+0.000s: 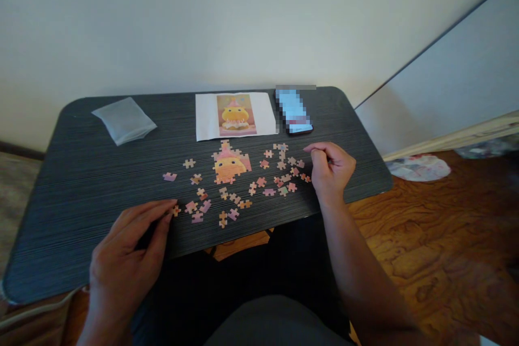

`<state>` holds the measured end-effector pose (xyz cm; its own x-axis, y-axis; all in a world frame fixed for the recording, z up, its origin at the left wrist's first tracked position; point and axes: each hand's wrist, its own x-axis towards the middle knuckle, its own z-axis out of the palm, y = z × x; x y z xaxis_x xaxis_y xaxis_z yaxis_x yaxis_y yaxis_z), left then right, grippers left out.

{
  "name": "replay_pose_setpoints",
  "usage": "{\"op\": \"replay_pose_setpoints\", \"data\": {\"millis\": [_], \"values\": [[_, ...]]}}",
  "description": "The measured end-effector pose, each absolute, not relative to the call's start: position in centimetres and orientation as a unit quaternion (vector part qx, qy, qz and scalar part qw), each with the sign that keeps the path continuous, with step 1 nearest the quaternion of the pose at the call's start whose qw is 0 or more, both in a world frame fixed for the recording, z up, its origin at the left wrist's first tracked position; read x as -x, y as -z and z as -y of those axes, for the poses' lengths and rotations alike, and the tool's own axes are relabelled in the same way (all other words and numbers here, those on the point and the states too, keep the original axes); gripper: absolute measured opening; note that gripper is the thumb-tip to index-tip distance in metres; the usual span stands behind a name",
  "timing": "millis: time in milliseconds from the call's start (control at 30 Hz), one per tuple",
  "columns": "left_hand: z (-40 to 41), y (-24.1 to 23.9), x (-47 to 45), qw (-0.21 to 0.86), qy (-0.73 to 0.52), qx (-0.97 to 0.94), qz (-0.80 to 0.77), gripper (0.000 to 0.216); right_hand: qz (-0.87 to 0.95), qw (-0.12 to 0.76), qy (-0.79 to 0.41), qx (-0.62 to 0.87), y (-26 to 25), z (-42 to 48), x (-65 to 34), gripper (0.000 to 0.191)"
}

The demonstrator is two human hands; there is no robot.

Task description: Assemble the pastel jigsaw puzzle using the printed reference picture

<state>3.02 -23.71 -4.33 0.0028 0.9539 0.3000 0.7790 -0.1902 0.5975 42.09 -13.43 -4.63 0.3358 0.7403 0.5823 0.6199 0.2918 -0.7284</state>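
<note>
My left hand (pixel 132 243) rests at the table's front left, its thumb and forefinger pinched at an orange puzzle piece (pixel 175 211). My right hand (pixel 331 168) lies on the right side of the table with its fingers curled in and the forefinger bent toward the loose pieces; nothing shows in it. Between the hands sits a joined section of puzzle (pixel 230 165) showing a yellow face with a pink hat. Loose pink, orange and greyish pieces are scattered around it, among them a purple-pink piece (pixel 170 177) at the left and a pink piece (pixel 261 181) to the right.
A white sheet with a printed picture of the yellow figure (pixel 205 117) lies behind the puzzle. Beside it is a phone (pixel 294 111) with a lit, blurred screen. A translucent bag (pixel 125 120) lies back left on the dark table (pixel 81 173), which stands against the wall.
</note>
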Motion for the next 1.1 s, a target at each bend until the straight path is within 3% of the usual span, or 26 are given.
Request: {"op": "replay_pose_setpoints", "data": {"millis": [533, 1100], "values": [[22.5, 5.3, -2.6, 0.133, -0.338, -0.681, -0.636, 0.025, 0.500, 0.619, -0.067, 0.602, 5.3, 12.8, -43.5, 0.027], [20.2, 5.0, -3.3, 0.135, -0.341, -0.652, -0.663, 0.031, 0.579, 0.501, -0.230, 0.601, 7.5, 14.6, -47.4, 0.032]]}}
